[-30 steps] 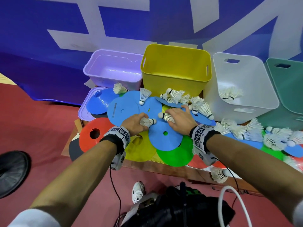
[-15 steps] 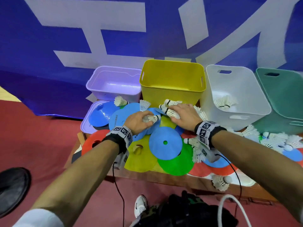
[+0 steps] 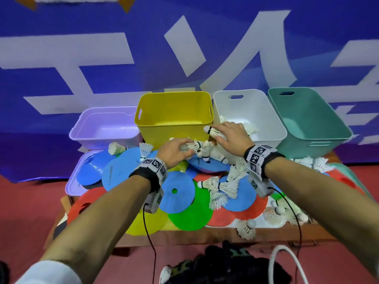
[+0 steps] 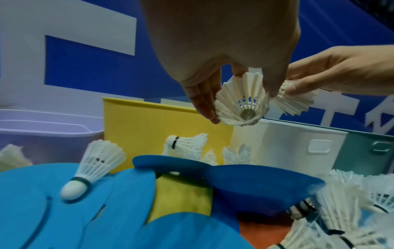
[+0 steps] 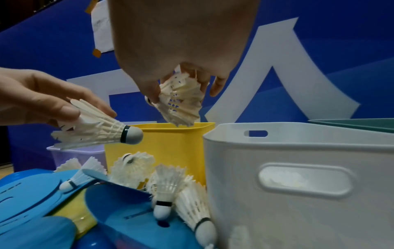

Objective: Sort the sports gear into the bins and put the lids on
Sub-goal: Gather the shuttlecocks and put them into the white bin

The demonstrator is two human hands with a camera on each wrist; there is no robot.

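Observation:
My left hand [image 3: 176, 151] pinches a white shuttlecock [image 4: 242, 104] by its feather skirt, lifted above the blue discs near the yellow bin [image 3: 174, 117]. My right hand [image 3: 231, 136] grips another shuttlecock [image 3: 213, 131], cork pointing left, at the front left corner of the white bin [image 3: 264, 128]. That bin holds several shuttlecocks. In the right wrist view the held shuttlecock [image 5: 180, 101] hangs above the white bin's rim [image 5: 298, 134]. More loose shuttlecocks [image 3: 223, 185] lie on flat blue, green, red and yellow discs [image 3: 177, 194].
A lilac bin [image 3: 104, 130] stands left of the yellow one and a teal bin [image 3: 307, 117] at the far right. A lilac lid [image 3: 71, 187] lies under the discs at the left. A blue banner hangs behind. A cable and a dark bag lie on the red floor.
Both hands have lifted off the discs and moved back and right, each with a shuttlecock. The right hand has reached the white bin's corner; the view has tilted up.

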